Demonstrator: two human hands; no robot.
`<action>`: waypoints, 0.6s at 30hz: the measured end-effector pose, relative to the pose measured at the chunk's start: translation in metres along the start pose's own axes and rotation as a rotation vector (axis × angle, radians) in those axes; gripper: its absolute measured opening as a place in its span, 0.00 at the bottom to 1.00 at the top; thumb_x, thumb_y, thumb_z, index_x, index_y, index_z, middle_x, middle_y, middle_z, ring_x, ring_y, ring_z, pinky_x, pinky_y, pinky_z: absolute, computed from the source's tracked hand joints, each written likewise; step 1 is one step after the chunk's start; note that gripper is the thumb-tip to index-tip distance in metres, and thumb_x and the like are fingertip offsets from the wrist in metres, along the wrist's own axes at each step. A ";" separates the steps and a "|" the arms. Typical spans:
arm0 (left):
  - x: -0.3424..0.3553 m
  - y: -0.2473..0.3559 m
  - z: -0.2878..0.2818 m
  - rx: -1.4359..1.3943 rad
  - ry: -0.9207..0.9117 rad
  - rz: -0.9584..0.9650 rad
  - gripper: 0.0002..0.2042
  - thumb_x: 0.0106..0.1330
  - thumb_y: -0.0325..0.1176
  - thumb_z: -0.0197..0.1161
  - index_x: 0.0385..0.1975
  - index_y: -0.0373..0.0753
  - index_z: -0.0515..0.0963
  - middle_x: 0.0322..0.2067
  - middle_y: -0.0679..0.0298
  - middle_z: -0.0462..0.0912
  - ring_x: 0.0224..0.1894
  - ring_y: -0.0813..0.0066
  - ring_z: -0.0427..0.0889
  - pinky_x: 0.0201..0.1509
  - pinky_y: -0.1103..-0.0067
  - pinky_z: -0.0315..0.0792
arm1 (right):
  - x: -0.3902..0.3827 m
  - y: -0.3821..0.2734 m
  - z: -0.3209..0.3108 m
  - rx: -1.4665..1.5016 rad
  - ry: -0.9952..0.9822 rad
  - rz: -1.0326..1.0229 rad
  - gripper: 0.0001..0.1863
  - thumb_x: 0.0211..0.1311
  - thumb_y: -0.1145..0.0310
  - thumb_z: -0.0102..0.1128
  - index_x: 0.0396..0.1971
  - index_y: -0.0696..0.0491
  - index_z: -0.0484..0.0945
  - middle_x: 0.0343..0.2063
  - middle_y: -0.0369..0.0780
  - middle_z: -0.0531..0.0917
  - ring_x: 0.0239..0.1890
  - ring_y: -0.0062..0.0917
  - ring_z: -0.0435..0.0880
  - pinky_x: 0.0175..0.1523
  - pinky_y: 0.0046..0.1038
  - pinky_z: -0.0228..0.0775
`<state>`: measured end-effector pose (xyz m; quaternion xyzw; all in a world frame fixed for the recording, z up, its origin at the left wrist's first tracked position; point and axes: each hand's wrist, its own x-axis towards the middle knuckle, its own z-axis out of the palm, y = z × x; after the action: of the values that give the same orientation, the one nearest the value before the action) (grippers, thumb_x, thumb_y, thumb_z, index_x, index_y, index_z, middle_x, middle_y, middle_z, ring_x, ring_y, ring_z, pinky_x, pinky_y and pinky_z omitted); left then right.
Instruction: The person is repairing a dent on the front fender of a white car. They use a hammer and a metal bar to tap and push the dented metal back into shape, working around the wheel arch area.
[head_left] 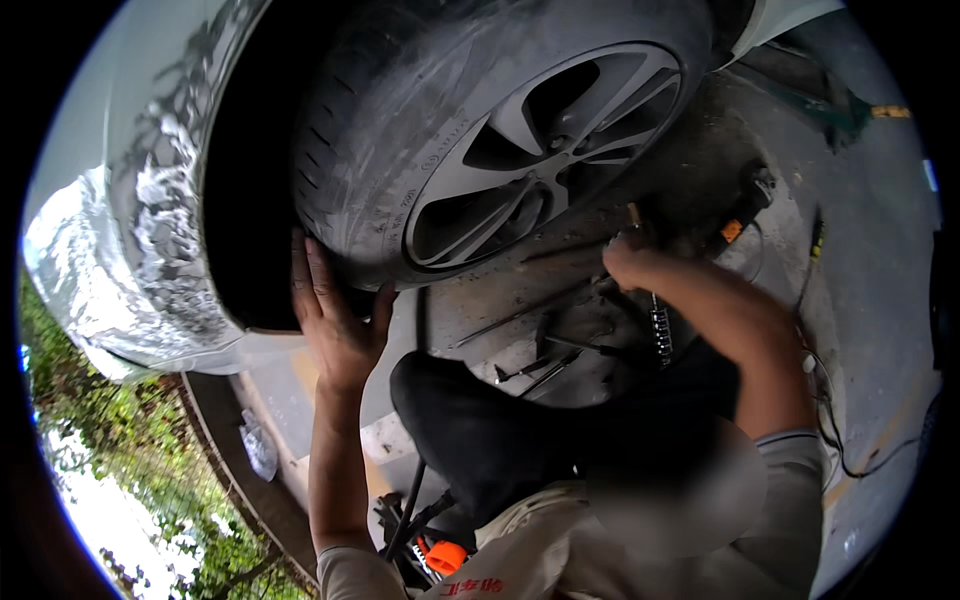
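A car wheel with a dark, dusty tyre and a grey multi-spoke alloy rim fills the upper middle, tilted in the wheel arch. My left hand rests against the tyre's near lower left side, fingers stretched along the tread and thumb apart. To the right, past the rim, my right hand is closed low over the ground. A short brownish tip shows just beyond its fingers; what the hand holds is hidden. Beside that wrist lies a ribbed, shiny metal piece.
Several metal tools and bars lie on the ground between my legs and the wheel. A black tool with an orange patch and a cable are at right. The pale car body curves at left. An orange object sits below.
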<state>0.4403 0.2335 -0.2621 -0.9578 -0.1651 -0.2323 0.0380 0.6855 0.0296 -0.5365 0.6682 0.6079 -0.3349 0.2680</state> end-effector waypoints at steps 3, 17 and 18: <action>-0.008 -0.002 0.026 -0.064 0.116 -0.003 0.48 0.54 0.36 0.71 0.67 0.29 0.43 0.63 0.31 0.50 0.62 0.35 0.58 0.64 0.58 0.58 | 0.006 -0.014 0.041 0.207 0.447 0.114 0.28 0.48 0.61 0.67 0.49 0.57 0.73 0.52 0.43 0.74 0.57 0.37 0.70 0.61 0.36 0.62; -0.009 -0.010 0.007 -0.274 -0.059 0.158 0.44 0.50 0.37 0.72 0.63 0.28 0.52 0.62 0.32 0.52 0.62 0.35 0.60 0.63 0.56 0.60 | -0.040 -0.176 0.081 0.815 0.266 0.028 0.14 0.59 0.64 0.56 0.33 0.62 0.78 0.34 0.54 0.81 0.38 0.47 0.80 0.45 0.41 0.72; -0.011 -0.001 -0.021 -0.278 -0.164 0.185 0.39 0.50 0.36 0.72 0.61 0.30 0.61 0.62 0.37 0.57 0.61 0.40 0.64 0.63 0.57 0.61 | -0.063 -0.173 0.052 0.912 0.339 -0.006 0.15 0.60 0.62 0.56 0.32 0.61 0.78 0.30 0.53 0.81 0.36 0.46 0.81 0.44 0.40 0.72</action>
<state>0.4214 0.2283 -0.2484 -0.9806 -0.0450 -0.1697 -0.0870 0.5056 -0.0297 -0.5117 0.7608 0.4363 -0.4543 -0.1561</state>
